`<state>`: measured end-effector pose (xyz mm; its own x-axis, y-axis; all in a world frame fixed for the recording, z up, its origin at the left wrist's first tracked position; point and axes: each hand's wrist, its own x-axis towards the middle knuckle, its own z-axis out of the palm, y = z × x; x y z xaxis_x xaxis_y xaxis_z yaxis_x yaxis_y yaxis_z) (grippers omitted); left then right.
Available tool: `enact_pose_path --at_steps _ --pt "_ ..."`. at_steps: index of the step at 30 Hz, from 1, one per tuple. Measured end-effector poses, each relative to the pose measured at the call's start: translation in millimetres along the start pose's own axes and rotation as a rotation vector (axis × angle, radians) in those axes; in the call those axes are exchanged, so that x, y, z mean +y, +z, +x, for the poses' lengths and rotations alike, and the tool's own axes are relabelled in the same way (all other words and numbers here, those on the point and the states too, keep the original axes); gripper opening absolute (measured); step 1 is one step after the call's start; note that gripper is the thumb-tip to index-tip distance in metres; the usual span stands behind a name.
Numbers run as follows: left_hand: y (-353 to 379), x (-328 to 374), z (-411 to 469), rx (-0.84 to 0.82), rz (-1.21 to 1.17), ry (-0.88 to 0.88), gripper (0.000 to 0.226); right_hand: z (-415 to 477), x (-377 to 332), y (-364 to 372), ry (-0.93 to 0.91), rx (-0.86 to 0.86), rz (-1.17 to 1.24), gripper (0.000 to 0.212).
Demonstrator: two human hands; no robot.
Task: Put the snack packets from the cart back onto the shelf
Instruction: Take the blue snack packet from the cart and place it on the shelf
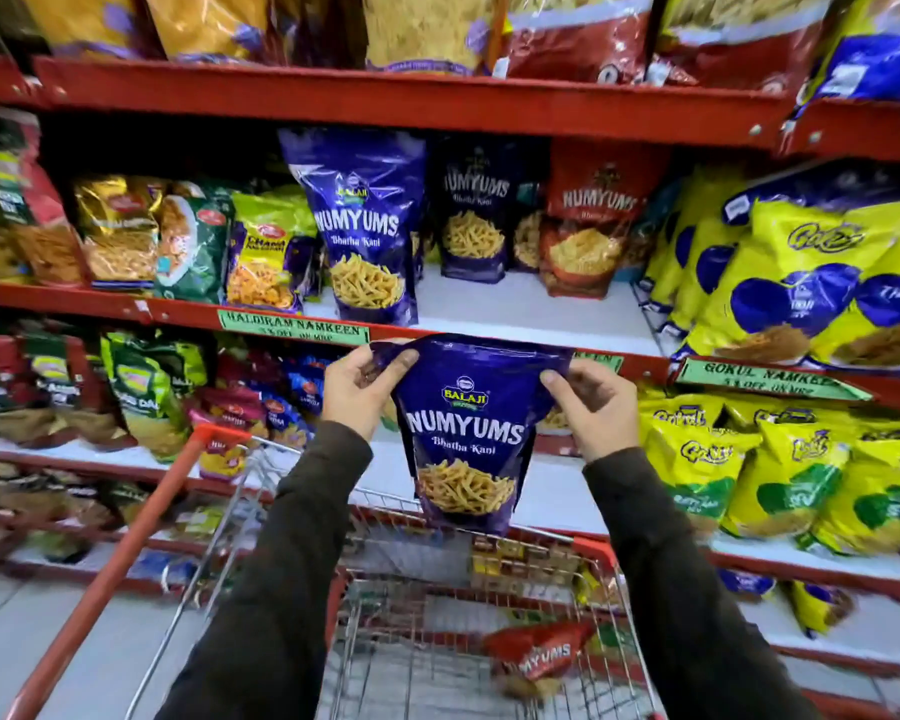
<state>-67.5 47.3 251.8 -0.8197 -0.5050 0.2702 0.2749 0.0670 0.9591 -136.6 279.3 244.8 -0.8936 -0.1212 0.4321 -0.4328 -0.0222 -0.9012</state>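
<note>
We hold the purple Numyums packet (pixel 466 433) by its top corners, left hand (pixel 363 388) and right hand (pixel 591 407) each pinching. Such a corner grip may slip, dropping it into the cart (pixel 588 550), or it could topple the matching packet (pixel 367 226) standing mid-frame on the shelf (pixel 515 314).

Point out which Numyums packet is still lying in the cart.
The red Numyums packet, lying flat in the cart. The other red packet stands on the shelf.
</note>
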Motion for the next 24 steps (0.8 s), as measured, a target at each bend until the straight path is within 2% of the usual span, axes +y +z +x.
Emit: enact_pose_path --at_steps 3,5,7,10,15,17,19,21,23,24 --pt "26 28 31 -0.01 -0.045 0.05 0.034 41 -21 -5 -0.025 0.054 0.131 0.013" --pt "44 50 49 -0.004 -0.081 0.086 0.032 71 -33 -10 -0.047 0.066 0.149 0.002" --pt "61 64 70 -0.024 -0.114 0.1 0.028 102 -41 -14 -0.069 0.094 0.171 0.009" --pt "82 79 104 0.012 -0.193 0.046 0.015 144 -50 -16 -0.065 0.11 0.207 0.013" --pt "113 85 161 0.055 -0.195 -0.028 0.031 208 -57 -12 -0.026 0.141 0.189 0.008" --pt "123 86 183 0.077 -0.21 -0.022 0.032 229 -60 -10 0.006 0.137 0.138 0.01" --pt "130 81 209 0.084 -0.229 -0.012 0.012 250 -57 -6 0.062 0.122 0.131 0.011" --pt "136 75 230 0.151 -0.228 -0.092 0.018 270 -51 0 0.129 0.126 0.14 0.005" --pt "141 75 240 0.251 -0.258 -0.139 0.018 288 -44 10 0.202 0.143 0.2 0.014" --pt "145 74 246 0.285 -0.283 -0.127 0.025 295 -41 14 0.26 0.144 0.253 0.018"
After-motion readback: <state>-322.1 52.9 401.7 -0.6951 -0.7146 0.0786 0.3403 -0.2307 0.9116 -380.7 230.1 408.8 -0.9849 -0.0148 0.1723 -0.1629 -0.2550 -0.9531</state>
